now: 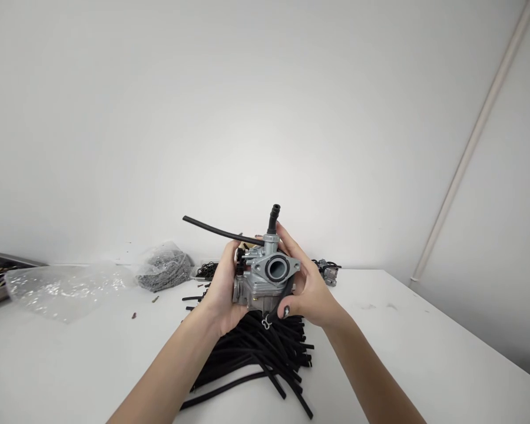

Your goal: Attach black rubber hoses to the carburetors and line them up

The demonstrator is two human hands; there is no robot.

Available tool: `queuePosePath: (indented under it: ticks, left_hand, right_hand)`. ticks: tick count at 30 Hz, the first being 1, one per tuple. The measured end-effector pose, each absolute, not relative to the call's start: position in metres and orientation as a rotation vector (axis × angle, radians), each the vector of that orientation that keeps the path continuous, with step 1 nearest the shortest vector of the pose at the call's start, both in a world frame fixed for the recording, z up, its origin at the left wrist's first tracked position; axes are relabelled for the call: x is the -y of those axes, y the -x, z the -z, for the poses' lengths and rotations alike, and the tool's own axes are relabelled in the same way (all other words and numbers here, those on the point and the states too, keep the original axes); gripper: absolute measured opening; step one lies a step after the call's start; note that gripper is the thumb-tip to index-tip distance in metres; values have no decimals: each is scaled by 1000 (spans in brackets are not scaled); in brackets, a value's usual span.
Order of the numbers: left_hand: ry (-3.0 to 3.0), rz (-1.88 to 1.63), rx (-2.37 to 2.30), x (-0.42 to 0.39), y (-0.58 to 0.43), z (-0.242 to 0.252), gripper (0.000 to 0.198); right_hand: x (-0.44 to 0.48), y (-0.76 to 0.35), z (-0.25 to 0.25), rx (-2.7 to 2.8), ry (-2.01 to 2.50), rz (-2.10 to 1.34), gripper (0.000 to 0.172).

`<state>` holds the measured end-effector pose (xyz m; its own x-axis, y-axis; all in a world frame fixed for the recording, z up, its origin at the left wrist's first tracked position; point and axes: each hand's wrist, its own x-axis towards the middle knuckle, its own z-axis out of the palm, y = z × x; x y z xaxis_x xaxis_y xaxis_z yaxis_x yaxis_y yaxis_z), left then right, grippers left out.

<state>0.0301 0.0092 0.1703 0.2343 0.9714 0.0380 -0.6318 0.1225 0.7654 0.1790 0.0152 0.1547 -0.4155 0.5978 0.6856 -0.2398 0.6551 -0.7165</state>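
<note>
A grey metal carburetor (259, 275) is held up in front of me, its round bore and two-hole flange turned toward me. My left hand (224, 288) grips its left side, and my right hand (310, 288) wraps its right side with the thumb low at the front. A ribbed black rubber boot (273, 219) stands on top. From the upper body a thin black hose (216, 228) sticks out leftward. At the bottom, near my right thumb, a silver wire clip (266, 324) sits on a short black hose. Below lies a pile of cut black rubber hoses (251, 353), partly hidden by my hands.
On the white table (397, 347), a clear plastic bag (70, 288) and a bag of small grey parts (165, 268) lie at left. A tray (0, 297) holds dark parts at far left. Another carburetor (329, 274) rests behind my right hand, near the wall.
</note>
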Motion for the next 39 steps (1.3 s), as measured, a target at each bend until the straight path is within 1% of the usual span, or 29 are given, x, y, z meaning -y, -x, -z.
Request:
queuePosePath:
  ticks: [3, 7, 9, 12, 13, 15, 18, 22, 24, 25, 26, 29, 30, 31, 34, 39]
  left_hand:
    - [-729, -1127, -483, -9, -29, -171, 44]
    - [-750, -1112, -454, -11, -31, -171, 43]
    - [-786, -1186, -464, -14, -32, -170, 41]
    - [-876, -1425, -554, -19, -32, -167, 33]
    - [-909, -1505, -597, -21, -31, -167, 34]
    - [-955, -1607, -672, -23, -29, -167, 41]
    - [-1018, -1641, -711, -22, -28, -167, 53]
    - [-1135, -1684, -712, -19, -30, -168, 59]
    - [-1158, -1720, -720, -20, -31, -168, 57]
    - [-1166, -1739, -732, -20, -31, -167, 56]
    - [-1176, -1758, -748, -21, -31, -167, 55]
    - [-1212, -1803, -817, -23, -29, -166, 53]
    - [-1226, -1813, -838, -23, -29, -166, 52]
    - [-1243, -1824, -855, -23, -28, -166, 51]
    - [-1292, -1849, -880, -22, -29, -165, 46]
    - [-1278, -1824, -825, -23, -29, -166, 48]
  right_hand:
    - [-17, -180, -154, 1789, 299, -906, 111]
    - [-26, -181, -151, 1725, 344, -903, 114]
    - [-32, -182, -150, 1668, 370, -886, 106]
    - [-38, -181, -149, 1581, 458, -867, 81]
    - [-38, -180, -149, 1576, 493, -887, 73]
    - [-36, -177, -149, 1611, 519, -950, 66]
    - [-31, -174, -150, 1678, 470, -1067, 69]
    - [-28, -177, -153, 1727, 389, -1165, 81]
    - [-27, -180, -154, 1756, 450, -1073, 81]
    - [-26, -182, -155, 1753, 507, -981, 75]
    - [-24, -183, -156, 1746, 572, -862, 64]
    - [-14, -182, -159, 1782, 790, -447, 19]
    - [-11, -180, -160, 1812, 857, -312, 8]
    - [-7, -178, -160, 1831, 911, -191, 3]
    - [0, -172, -159, 1831, 949, 20, 8]
    - [1, -169, -159, 1776, 770, -17, 15]
